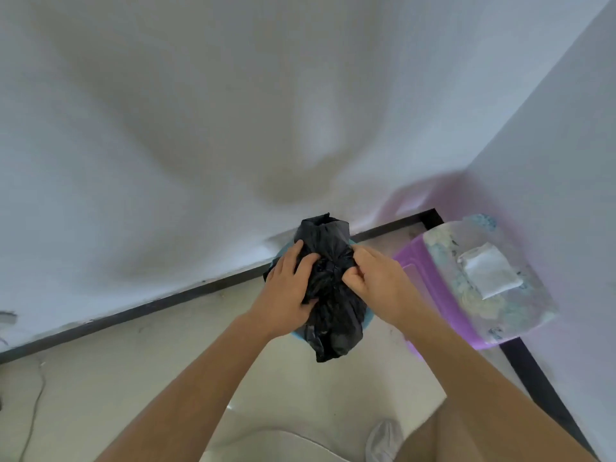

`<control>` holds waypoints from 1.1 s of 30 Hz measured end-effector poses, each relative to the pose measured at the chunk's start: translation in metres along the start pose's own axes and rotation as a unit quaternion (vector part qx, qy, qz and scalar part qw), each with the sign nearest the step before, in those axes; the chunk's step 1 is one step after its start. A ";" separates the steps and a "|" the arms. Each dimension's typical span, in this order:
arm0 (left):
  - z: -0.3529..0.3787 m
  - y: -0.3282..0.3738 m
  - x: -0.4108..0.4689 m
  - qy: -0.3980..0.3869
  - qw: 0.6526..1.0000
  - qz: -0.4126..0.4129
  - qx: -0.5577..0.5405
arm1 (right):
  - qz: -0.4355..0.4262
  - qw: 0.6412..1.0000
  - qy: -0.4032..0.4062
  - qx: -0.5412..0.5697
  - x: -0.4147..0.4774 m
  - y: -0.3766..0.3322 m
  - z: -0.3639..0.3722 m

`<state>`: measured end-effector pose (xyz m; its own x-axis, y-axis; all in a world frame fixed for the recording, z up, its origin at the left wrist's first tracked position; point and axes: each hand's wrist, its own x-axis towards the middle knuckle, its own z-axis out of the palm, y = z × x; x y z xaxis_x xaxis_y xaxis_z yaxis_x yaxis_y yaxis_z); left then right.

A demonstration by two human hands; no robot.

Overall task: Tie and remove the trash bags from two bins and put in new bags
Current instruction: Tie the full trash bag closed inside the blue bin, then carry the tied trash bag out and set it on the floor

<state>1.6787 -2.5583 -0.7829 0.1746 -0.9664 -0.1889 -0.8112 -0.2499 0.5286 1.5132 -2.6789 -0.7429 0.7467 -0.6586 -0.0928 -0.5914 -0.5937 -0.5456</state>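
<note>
A black trash bag (333, 315) sits bunched up in a small light-blue bin (368, 316) on the floor by the wall. Only slivers of the bin's rim show around the bag. The bag's top is gathered into a knot at its middle. My left hand (290, 288) presses on the bag's left side with fingers curled into the plastic. My right hand (373, 278) pinches the gathered plastic at the knot from the right. One loose end of the bag sticks up toward the wall, another hangs toward me.
A purple plastic stool (436, 295) stands right of the bin in the corner, with a pack of wet wipes (490, 278) on top. White walls meet at a dark baseboard (133, 315). A thin cable (33, 411) lies on the tiled floor at left.
</note>
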 end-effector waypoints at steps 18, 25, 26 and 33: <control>-0.458 0.134 -0.322 0.306 0.936 -0.152 0.083 | -0.299 0.946 -0.095 0.086 -0.043 -0.458 -0.272; -0.501 0.073 -0.545 0.412 0.871 -0.251 0.093 | -0.440 0.889 -0.119 0.050 -0.110 -0.669 -0.174; -0.505 0.060 -0.584 0.431 0.855 -0.272 0.098 | -0.460 0.878 -0.125 0.044 -0.123 -0.706 -0.155; -0.535 -0.008 -0.819 0.506 0.758 -0.396 0.113 | -0.555 0.802 -0.204 0.081 -0.225 -0.924 -0.041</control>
<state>1.8403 -1.7976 -0.1895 0.9026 -0.0979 0.4191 -0.2823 -0.8697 0.4049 1.8795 -2.0011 -0.1834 0.8427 0.4608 0.2785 0.5302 -0.6201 -0.5783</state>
